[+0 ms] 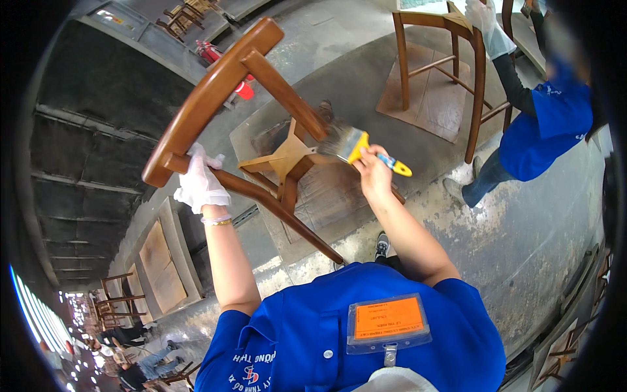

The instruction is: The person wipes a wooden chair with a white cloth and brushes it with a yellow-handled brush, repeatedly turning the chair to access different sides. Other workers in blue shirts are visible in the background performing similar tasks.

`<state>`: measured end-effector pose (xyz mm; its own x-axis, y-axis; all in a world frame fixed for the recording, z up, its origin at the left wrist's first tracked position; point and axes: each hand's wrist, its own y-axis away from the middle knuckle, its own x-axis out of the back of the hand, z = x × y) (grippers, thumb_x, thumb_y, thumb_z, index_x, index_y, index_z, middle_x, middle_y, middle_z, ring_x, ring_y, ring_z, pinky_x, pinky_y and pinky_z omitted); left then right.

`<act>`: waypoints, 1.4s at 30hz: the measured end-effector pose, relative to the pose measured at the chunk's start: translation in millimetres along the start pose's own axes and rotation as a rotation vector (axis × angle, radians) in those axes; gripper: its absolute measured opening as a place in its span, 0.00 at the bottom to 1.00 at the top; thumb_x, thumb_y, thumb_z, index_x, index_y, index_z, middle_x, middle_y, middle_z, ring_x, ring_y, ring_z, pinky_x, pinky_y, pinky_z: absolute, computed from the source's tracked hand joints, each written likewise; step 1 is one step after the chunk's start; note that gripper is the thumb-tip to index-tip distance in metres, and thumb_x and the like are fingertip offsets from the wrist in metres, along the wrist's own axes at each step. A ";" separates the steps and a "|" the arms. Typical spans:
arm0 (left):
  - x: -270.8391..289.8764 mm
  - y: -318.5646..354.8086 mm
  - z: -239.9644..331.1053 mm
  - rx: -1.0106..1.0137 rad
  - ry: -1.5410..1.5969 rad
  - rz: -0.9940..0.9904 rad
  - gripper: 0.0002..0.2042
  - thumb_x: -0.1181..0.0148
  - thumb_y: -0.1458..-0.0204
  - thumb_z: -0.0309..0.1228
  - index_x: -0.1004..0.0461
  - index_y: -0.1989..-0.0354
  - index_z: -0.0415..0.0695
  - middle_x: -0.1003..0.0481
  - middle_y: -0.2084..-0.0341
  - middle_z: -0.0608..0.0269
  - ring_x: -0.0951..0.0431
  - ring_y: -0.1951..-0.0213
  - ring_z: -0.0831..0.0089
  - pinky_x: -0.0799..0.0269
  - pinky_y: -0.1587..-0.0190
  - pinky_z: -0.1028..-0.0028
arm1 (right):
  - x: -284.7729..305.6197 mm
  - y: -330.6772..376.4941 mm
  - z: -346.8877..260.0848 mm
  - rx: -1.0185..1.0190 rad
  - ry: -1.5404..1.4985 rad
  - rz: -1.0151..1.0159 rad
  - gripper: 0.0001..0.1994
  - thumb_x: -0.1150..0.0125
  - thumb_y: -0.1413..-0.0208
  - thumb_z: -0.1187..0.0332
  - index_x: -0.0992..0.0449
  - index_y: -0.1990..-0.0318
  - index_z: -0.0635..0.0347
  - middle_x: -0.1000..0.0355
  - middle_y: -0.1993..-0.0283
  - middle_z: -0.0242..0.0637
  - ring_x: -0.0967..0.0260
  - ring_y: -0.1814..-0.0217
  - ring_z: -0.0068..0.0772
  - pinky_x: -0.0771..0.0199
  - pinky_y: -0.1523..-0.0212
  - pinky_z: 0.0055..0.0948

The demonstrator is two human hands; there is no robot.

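Chair frame (281, 93), brown and glossy, stood tilted right in front of me in the head view, its broad curved rail (208, 101) slanting up on my left. A cross of paler wood (287, 155) showed between its legs, and beneath it a brown sheet (326, 202) lay on the floor. My left hand (199, 179), in a thin white glove, was curled round the frame just where the rail met a long leg; bracelets (217, 221) circled that wrist. My right hand (373, 171), bare, had its fingers closed on the yellow handle of a wide paintbrush (360, 148). The dark bristles came up to the end of the shorter-looking post, though whether they touched it or hung just in front, I couldn't tell. An orange badge (388, 320) lay on my blue shirt (287, 333). Off to my right, a co-worker (542, 127) in blue had a white-gloved hand (490, 29) at a second chair frame (482, 85), which stood by another brown sheet (424, 98). Past my rail, a red bucket (243, 90) sat on the floor.
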<state>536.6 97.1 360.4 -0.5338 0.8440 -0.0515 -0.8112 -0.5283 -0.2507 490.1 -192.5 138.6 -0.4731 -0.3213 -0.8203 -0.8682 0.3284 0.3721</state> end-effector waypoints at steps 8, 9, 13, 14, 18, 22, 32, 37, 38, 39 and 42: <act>-13.5 -59.7 -20.0 0.011 -0.090 -0.027 0.16 0.37 0.36 0.36 0.29 0.75 0.42 0.33 0.83 0.63 0.28 0.77 0.69 0.16 0.53 0.60 | 214.2 -51.3 -23.6 0.132 0.453 0.475 0.10 0.39 0.38 0.82 0.25 0.61 0.51 0.23 0.57 0.34 0.18 0.53 0.39 0.13 0.61 0.41; -15.4 -66.6 -21.1 0.007 -0.095 -0.033 0.18 0.37 0.35 0.36 0.29 0.77 0.42 0.34 0.84 0.63 0.29 0.77 0.69 0.17 0.51 0.59 | 223.8 -56.3 -25.9 0.224 0.491 0.573 0.06 0.39 0.37 0.79 0.23 0.62 0.53 0.22 0.58 0.36 0.18 0.54 0.41 0.13 0.62 0.42; -21.8 -91.7 -28.2 0.076 0.015 -0.080 0.18 0.37 0.33 0.36 0.30 0.76 0.44 0.35 0.83 0.65 0.34 0.79 0.71 0.18 0.48 0.55 | 191.3 -59.0 -17.6 0.443 1.138 0.849 0.13 0.36 0.39 0.58 0.16 0.61 0.58 0.17 0.60 0.48 0.17 0.55 0.52 0.16 0.57 0.48; -22.5 -97.1 -31.2 0.056 -0.010 -0.061 0.18 0.36 0.33 0.34 0.33 0.76 0.47 0.35 0.83 0.66 0.36 0.80 0.72 0.18 0.48 0.55 | 167.2 -55.3 -14.2 0.455 1.395 0.944 0.19 0.35 0.41 0.51 0.14 0.60 0.58 0.16 0.60 0.52 0.17 0.55 0.56 0.18 0.53 0.50; -29.4 -115.3 -37.4 0.039 -0.084 -0.034 0.15 0.37 0.34 0.37 0.22 0.71 0.40 0.31 0.77 0.65 0.24 0.71 0.71 0.15 0.53 0.61 | 53.9 -46.6 15.8 0.628 0.948 0.192 0.05 0.36 0.44 0.77 0.18 0.69 0.55 0.19 0.68 0.32 0.22 0.62 0.31 0.22 0.55 0.34; -37.7 -126.6 -39.2 0.129 0.029 -0.034 0.11 0.35 0.33 0.36 0.22 0.68 0.45 0.36 0.76 0.71 0.34 0.73 0.77 0.17 0.56 0.63 | 53.3 -51.1 10.3 0.309 0.315 -0.040 0.11 0.34 0.41 0.80 0.25 0.66 0.49 0.26 0.58 0.24 0.27 0.58 0.24 0.25 0.56 0.31; -47.1 -139.7 -51.4 0.065 -0.085 -0.033 0.21 0.35 0.34 0.45 0.32 0.78 0.51 0.39 0.84 0.70 0.35 0.79 0.73 0.22 0.63 0.66 | 160.0 -18.4 -28.1 0.424 0.990 0.918 0.04 0.32 0.48 0.69 0.16 0.72 0.44 0.17 0.64 0.42 0.17 0.61 0.50 0.21 0.57 0.47; -52.8 -136.5 -49.3 0.087 -0.054 -0.014 0.20 0.35 0.34 0.46 0.29 0.77 0.49 0.38 0.83 0.70 0.34 0.79 0.72 0.23 0.67 0.65 | -0.6 -30.0 20.1 0.675 0.859 0.435 0.07 0.31 0.45 0.74 0.17 0.70 0.46 0.15 0.51 0.35 0.18 0.46 0.44 0.22 0.45 0.38; -54.8 -134.8 -46.5 0.055 -0.081 -0.024 0.20 0.35 0.34 0.46 0.29 0.76 0.49 0.37 0.83 0.70 0.34 0.79 0.72 0.24 0.67 0.66 | -18.9 -35.8 23.6 0.545 0.675 0.245 0.07 0.32 0.43 0.77 0.18 0.69 0.51 0.17 0.45 0.36 0.22 0.39 0.39 0.26 0.39 0.35; -55.9 -131.5 -44.6 0.069 -0.090 -0.006 0.21 0.35 0.34 0.46 0.29 0.76 0.48 0.37 0.83 0.70 0.34 0.79 0.72 0.24 0.68 0.66 | -35.4 -45.2 27.2 0.500 0.393 0.002 0.07 0.33 0.43 0.80 0.19 0.67 0.54 0.20 0.42 0.39 0.26 0.34 0.37 0.30 0.35 0.35; -59.0 -123.9 -41.3 0.074 -0.137 0.004 0.18 0.35 0.33 0.44 0.26 0.73 0.48 0.37 0.82 0.71 0.34 0.78 0.74 0.24 0.68 0.69 | -15.7 -57.9 18.3 0.474 0.358 -0.197 0.09 0.36 0.43 0.83 0.21 0.67 0.55 0.22 0.44 0.41 0.28 0.35 0.36 0.30 0.34 0.36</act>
<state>678.5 116.5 354.6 -0.5602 0.8244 0.0811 -0.8219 -0.5409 -0.1787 550.6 -190.3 122.1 -0.4030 -0.6667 -0.6270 -0.8223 0.5645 -0.0716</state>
